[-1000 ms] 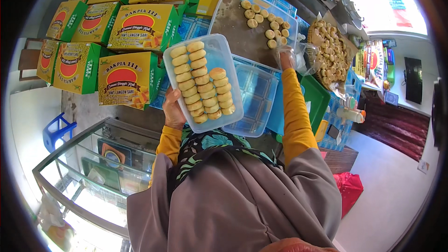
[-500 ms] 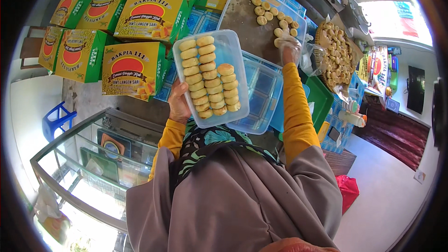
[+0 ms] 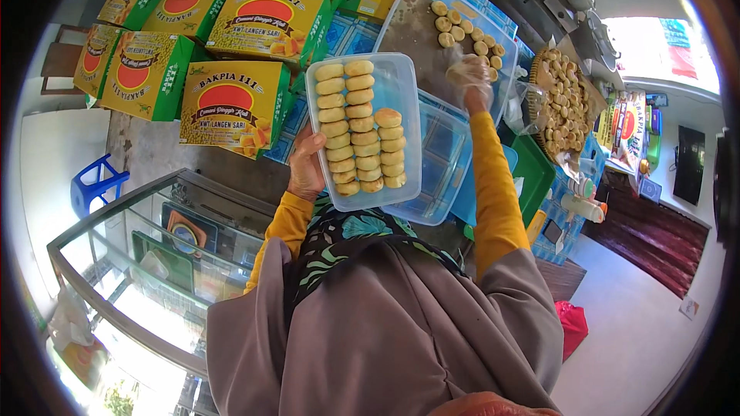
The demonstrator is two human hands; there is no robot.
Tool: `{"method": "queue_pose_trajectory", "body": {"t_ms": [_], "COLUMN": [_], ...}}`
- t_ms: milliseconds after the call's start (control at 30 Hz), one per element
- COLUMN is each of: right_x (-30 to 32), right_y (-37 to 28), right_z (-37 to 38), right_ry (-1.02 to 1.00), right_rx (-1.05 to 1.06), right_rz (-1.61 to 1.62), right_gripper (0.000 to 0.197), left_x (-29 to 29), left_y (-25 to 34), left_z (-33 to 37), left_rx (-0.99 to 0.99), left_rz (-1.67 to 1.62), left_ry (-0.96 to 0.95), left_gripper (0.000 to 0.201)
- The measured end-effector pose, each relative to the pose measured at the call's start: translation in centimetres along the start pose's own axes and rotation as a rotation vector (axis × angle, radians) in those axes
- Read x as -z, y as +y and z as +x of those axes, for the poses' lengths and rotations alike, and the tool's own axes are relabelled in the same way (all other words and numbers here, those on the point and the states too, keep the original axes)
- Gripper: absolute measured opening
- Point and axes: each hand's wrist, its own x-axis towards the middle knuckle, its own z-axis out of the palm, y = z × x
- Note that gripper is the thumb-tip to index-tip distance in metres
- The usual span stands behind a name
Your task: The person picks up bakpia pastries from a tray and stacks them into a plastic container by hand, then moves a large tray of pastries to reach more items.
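Observation:
My left hand (image 3: 307, 166) grips the left side of a clear plastic box (image 3: 407, 139), held tilted in front of me. Inside, small round pastries (image 3: 359, 112) stand on edge in three rows; the right row is shorter, with bare box above it. My right hand (image 3: 474, 83), in a thin clear plastic glove, hovers over a large clear tray (image 3: 416, 38), just left of a cluster of loose pastries (image 3: 482, 48). Motion smears its fingers, so I cannot tell whether they hold a pastry.
Yellow and green cartons (image 3: 235, 108) are stacked at the left. A transparent lid (image 3: 435, 177) lies beneath the box. At the right are a woven basket (image 3: 561, 108) heaped with pastries and a green tray (image 3: 539, 177). A glass display case (image 3: 146, 262) stands at the lower left.
My gloved right hand has shifted slightly left and away from the loose pastries. The box stays in my left hand with its rows looking the same. The whole view has shifted a little.

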Motion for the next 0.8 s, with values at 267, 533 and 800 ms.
{"method": "queue_pose_trajectory", "body": {"t_ms": [267,533,800], "right_x": [22.8,22.5,18.8], "right_y": [2.8,-1.8,2.7], "right_z": [-5.0,-6.8,-6.1], "right_ry": [0.654,0.492,0.749], "right_rx": [0.158,0.399,-0.033], "right_rz": [1.358,0.679,1.238], "right_gripper": [0.039,0.041,0.028], "left_x": [0.1,-0.6,1.5], "left_y": [0.3,0.0,0.0], "left_z": [-0.3,-0.2,-0.7], "left_rx": [0.013,0.067,0.028], "left_rz": [0.011,-0.038,-0.059], "left_ry": [-0.036,-0.119,-0.059], "left_gripper": [0.071,0.078,0.076]}}
